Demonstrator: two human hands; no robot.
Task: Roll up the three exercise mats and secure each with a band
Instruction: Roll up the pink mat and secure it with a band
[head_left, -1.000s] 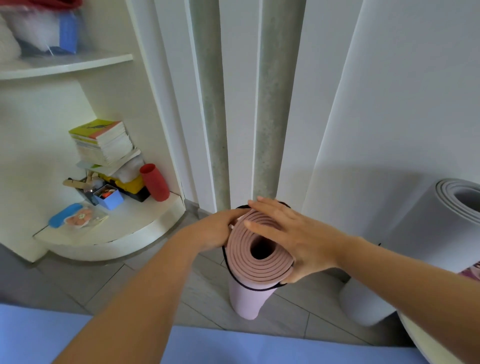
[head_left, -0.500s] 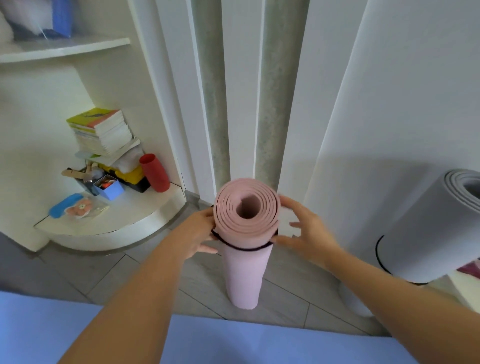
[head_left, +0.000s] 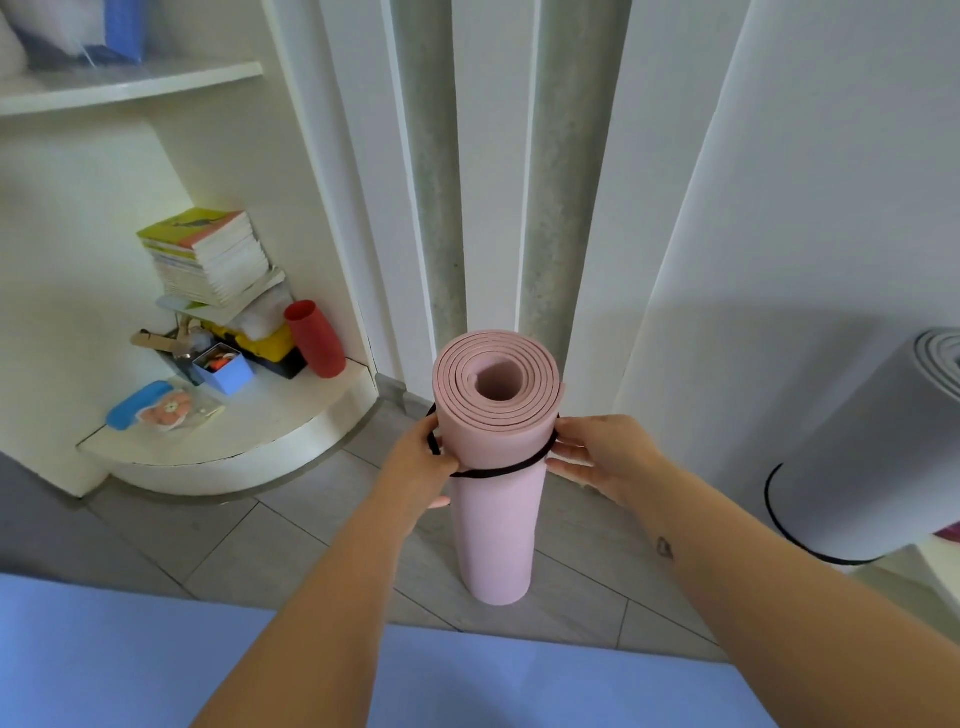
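A rolled pink mat (head_left: 496, 499) stands upright on the tiled floor. A black band (head_left: 511, 468) circles it a little below its top end. My left hand (head_left: 423, 465) grips the band on the roll's left side, and my right hand (head_left: 597, 460) pinches it on the right side. A rolled grey mat (head_left: 862, 457) leans at the right with a black band (head_left: 776, 512) around it. A flat blue mat (head_left: 130, 665) lies unrolled along the bottom of the view.
A low white rounded shelf (head_left: 228, 452) at the left holds stacked books (head_left: 208, 254), a red cup (head_left: 314, 339), a blue box (head_left: 228, 369) and small items. White walls and two grey pipes (head_left: 434, 208) stand directly behind the pink mat.
My hands came off the top of the pink roll and went to its sides. The black band slid from the top rim down onto the roll's body.
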